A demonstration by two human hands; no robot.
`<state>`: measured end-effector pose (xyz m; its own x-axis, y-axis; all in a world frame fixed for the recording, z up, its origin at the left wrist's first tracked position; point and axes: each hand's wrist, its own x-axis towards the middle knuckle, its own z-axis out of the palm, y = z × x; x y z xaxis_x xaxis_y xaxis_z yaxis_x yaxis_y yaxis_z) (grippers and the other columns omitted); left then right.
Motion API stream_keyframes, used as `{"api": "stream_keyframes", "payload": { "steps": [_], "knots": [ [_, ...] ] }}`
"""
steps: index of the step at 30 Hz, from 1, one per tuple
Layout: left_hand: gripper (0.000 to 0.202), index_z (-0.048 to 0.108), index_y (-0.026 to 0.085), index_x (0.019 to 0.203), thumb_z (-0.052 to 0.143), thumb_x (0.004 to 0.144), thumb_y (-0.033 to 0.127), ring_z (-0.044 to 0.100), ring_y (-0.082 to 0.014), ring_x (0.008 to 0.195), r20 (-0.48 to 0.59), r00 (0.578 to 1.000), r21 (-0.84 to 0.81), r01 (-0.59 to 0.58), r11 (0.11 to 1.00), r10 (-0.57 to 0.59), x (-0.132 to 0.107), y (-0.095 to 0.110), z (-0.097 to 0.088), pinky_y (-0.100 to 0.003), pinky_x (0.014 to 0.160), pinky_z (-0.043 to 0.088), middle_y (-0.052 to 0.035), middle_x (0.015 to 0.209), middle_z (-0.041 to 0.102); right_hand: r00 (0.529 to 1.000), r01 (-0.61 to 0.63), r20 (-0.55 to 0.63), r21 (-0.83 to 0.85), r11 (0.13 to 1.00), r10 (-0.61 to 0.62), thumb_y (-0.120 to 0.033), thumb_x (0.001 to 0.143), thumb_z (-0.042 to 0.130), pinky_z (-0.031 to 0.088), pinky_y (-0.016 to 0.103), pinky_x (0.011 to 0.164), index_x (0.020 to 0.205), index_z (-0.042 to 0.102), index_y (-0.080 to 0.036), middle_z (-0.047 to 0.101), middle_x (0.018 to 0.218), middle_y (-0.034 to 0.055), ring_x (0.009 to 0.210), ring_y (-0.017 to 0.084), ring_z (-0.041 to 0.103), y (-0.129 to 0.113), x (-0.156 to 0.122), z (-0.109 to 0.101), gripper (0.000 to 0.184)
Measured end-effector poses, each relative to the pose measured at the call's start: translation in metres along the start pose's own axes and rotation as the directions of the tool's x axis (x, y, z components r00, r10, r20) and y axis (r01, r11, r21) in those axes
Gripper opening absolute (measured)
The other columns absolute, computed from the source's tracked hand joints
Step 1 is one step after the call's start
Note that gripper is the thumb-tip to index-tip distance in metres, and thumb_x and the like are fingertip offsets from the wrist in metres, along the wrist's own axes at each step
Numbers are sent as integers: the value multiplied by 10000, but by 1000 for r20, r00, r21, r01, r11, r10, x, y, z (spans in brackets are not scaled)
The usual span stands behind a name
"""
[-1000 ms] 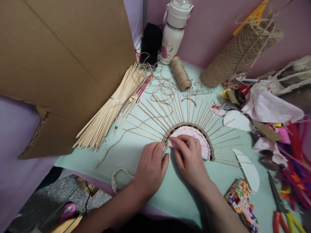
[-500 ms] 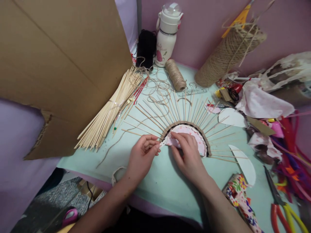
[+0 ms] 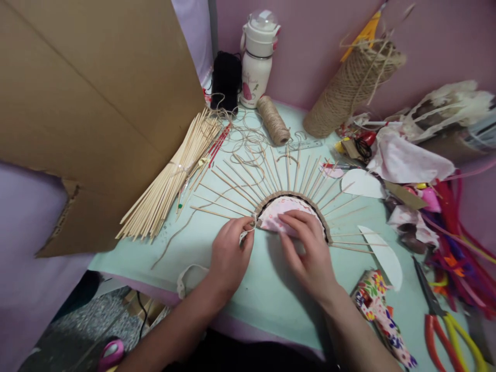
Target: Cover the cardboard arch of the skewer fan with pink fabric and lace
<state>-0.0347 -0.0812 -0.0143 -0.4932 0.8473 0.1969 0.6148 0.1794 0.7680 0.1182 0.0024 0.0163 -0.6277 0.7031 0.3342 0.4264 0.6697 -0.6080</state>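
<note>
A half-circle piece covered in pink-and-white patterned fabric (image 3: 277, 213) lies on the table, its curved rim bordered by a woven twine band (image 3: 289, 194). Thin wooden sticks (image 3: 232, 187) fan outward from that band. At the band's left end, my left hand (image 3: 232, 253) pinches a narrow white lace trim (image 3: 254, 222) between thumb and fingers. The trim reappears as a loop behind my left wrist, near the table's front edge. My right hand (image 3: 310, 253) rests its spread fingertips on the fabric's lower right part, hiding some of it.
A bundle of sticks (image 3: 170, 173) lies beside a cardboard sheet (image 3: 101, 113). Behind stand a white bottle (image 3: 256, 77), a small twine spool (image 3: 273, 121) and a large twine cone (image 3: 344, 90). Scissors (image 3: 436, 305), a flower-patterned glue gun (image 3: 377, 305) and white cutouts (image 3: 383, 258) lie right.
The lace trim that lay along the fabric's curved edge is now off it, drawn to the left end by my left hand. The whole view has shifted slightly.
</note>
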Motion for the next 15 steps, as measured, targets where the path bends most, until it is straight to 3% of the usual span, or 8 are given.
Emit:
{"api": "stream_keyframes", "payload": {
  "steps": [2, 5, 7, 9, 12, 15],
  "knots": [
    [209, 597, 214, 992, 535, 843, 83, 644, -149, 796, -5, 1000, 9, -25, 1000, 25, 1, -1, 0, -269, 750, 522, -7, 830, 665, 999, -3, -54, -70, 998, -1, -141, 903, 526, 480, 471, 914, 1272, 534, -304, 580, 1153, 105, 1090, 265, 567, -9, -11, -22, 404],
    [186, 596, 209, 970, 534, 850, 81, 627, -140, 791, -15, 998, -5, -62, 998, 62, 2, -1, -1, -255, 729, 516, -11, 848, 652, 998, -56, -8, -214, 975, 55, -204, 901, 547, 507, 450, 849, 1251, 552, -312, 613, 1120, 98, 1029, 272, 608, -6, -42, -63, 366],
    [185, 595, 209, 978, 518, 865, 85, 616, -140, 814, -29, 996, -24, -81, 996, 80, 2, 0, -2, -251, 723, 513, -21, 885, 644, 991, -109, 35, -342, 933, 128, -306, 915, 537, 517, 437, 829, 1197, 587, -284, 625, 1112, 103, 995, 271, 627, 11, -74, -90, 287],
    [186, 588, 208, 999, 498, 883, 94, 608, -146, 841, -57, 994, -40, -97, 995, 94, 2, 1, -2, -257, 727, 512, -32, 914, 632, 976, -175, 30, -478, 861, 215, -443, 905, 530, 526, 442, 785, 1152, 612, -244, 642, 1083, 121, 934, 282, 643, 37, -112, -112, 328],
    [176, 575, 201, 1015, 486, 897, 105, 599, -153, 865, -91, 989, -50, -122, 991, 117, 1, -1, -1, -267, 746, 511, -41, 928, 617, 928, -253, 75, -590, 766, 365, -580, 788, 622, 532, 459, 724, 1106, 641, -208, 675, 974, 138, 848, 313, 659, 74, -164, -131, 489],
    [180, 573, 197, 1022, 496, 888, 104, 591, -153, 866, -95, 987, -48, -135, 990, 130, 2, -5, 0, -266, 751, 508, -36, 922, 607, 846, -382, 89, -586, 714, 525, -578, 706, 683, 534, 468, 716, 1103, 638, -201, 694, 965, 147, 861, 342, 671, 90, -189, -132, 549]
  ]
}}
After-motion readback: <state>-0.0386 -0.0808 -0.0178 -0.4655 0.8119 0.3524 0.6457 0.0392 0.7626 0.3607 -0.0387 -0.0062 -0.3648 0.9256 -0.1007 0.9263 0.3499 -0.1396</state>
